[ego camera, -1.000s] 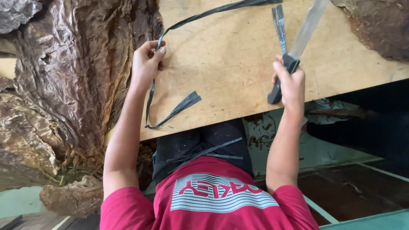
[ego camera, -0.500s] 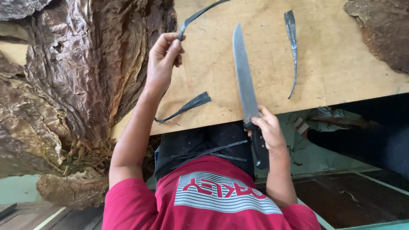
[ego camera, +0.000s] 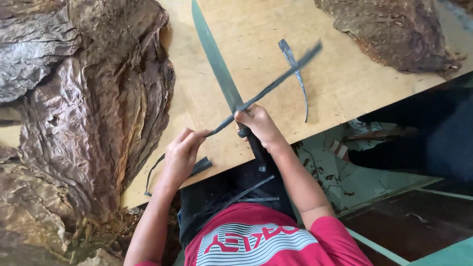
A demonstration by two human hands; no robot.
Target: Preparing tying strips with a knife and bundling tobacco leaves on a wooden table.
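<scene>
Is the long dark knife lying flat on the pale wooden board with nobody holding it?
No, the right hand grips the handle of the long dark knife, whose blade stretches over the pale wooden board.

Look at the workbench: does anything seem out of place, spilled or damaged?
Yes. Dark scraps litter the floor beneath the table edge. One stem strip lies loose on the table, apart from the leaf pile. The long knife points away, gripped by the right hand.
</scene>
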